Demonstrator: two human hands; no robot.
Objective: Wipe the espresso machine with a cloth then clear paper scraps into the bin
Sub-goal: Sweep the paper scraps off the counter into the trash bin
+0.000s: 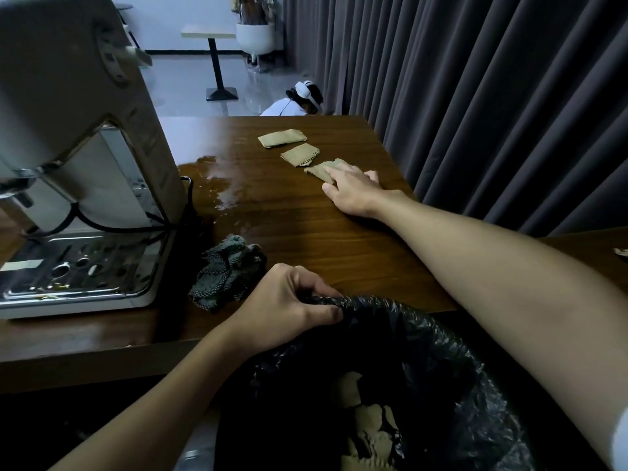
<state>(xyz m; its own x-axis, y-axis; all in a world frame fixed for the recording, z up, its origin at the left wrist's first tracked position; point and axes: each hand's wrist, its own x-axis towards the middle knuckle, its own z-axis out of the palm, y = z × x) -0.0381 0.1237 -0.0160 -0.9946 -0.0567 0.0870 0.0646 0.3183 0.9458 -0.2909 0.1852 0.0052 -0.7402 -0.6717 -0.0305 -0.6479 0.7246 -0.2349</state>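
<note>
Three brown paper scraps lie in a row on the wooden table [289,212]: the far scrap [281,138], the middle scrap [299,154] and the near scrap [321,168]. My right hand [353,188] rests flat on the near scrap, fingers straight. My left hand [287,305] pinches the rim of the black bin bag [407,338] at the table's front edge. Brown scraps [368,433] lie inside the bin. A crumpled grey cloth [226,271] sits beside the espresso machine [74,158] on the left.
A wet smear [221,185] shines on the table by the machine's black cables [176,219]. Grey curtains [492,96] hang close on the right. Beyond the table a person [299,103] crouches on the floor near a small table [212,39] and a white planter [255,37].
</note>
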